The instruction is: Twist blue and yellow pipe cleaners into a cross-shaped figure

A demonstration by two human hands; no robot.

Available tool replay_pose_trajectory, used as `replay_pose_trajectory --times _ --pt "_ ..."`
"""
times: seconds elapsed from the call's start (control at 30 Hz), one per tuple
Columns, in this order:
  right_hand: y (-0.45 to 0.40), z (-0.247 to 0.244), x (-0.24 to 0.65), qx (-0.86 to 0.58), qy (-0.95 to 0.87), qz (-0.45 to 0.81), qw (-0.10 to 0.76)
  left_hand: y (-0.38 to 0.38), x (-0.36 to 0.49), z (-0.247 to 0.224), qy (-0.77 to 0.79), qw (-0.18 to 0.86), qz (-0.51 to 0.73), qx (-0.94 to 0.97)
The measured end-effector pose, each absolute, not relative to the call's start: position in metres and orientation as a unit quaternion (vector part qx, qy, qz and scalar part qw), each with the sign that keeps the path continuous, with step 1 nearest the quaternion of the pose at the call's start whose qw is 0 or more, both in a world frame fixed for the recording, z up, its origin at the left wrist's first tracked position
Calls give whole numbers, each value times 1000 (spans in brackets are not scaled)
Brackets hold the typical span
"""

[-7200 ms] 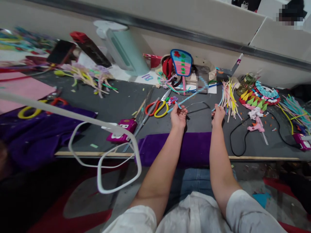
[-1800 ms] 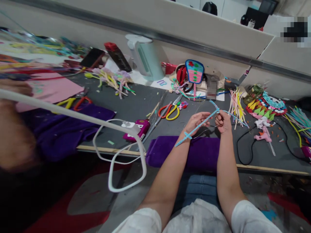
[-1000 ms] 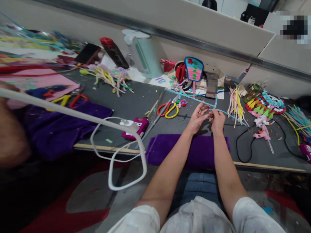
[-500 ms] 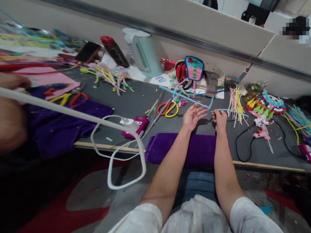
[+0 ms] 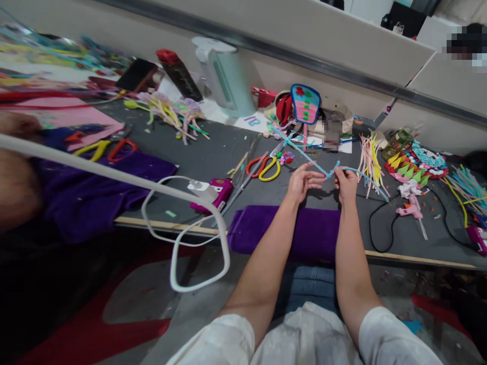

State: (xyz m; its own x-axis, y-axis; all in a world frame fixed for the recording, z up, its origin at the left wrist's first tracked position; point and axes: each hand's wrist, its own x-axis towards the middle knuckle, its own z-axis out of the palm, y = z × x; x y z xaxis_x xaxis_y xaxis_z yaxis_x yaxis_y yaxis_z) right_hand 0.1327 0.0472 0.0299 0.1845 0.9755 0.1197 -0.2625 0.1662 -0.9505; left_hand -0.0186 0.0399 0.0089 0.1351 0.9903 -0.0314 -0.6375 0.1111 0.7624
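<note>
Pinches a thin blue stem (image 5: 371, 179) with the tight fingers of the right hand (image 5: 345, 182). Holds the left hand (image 5: 301, 183) open, with fingers spread wide, at the near end of a twisty blue shape (image 5: 309, 159). Has both blue things over the grey table (image 5: 213, 159), past the purple cloth (image 5: 253, 228). Near the wall, shows a pale green jug (image 5: 233, 83) with a white top, beside a dark bottle (image 5: 180, 76) with a red cap. Shows a see-through green jar (image 5: 396, 144) behind a bunch of colourful strips (image 5: 370, 163), and a tan bag (image 5: 344, 117) with a red bundle (image 5: 283, 109) at one end. Cannot tell the insides of jug, bottle or jar.
</note>
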Motion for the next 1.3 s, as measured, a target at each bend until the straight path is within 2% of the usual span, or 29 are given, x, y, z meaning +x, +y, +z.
replay_pose_trajectory --times 0.23,0.53,0.83,1.07,1.2,1.3 --pt "48 29 125 -429 -381 471 671 40 -20 12 244 718 593 270" --pt "46 29 115 -436 -358 443 697 32 -10 16 216 674 622 336" --pt "45 28 111 -408 -374 442 706 37 -7 8 242 669 637 297" --pt "50 21 116 -443 -392 457 664 39 -9 7 270 645 652 293" --pt "55 19 128 -503 -395 379 669 42 -10 4 296 618 666 296" --pt "51 25 131 -492 -469 307 666 41 -9 5 309 604 666 311"
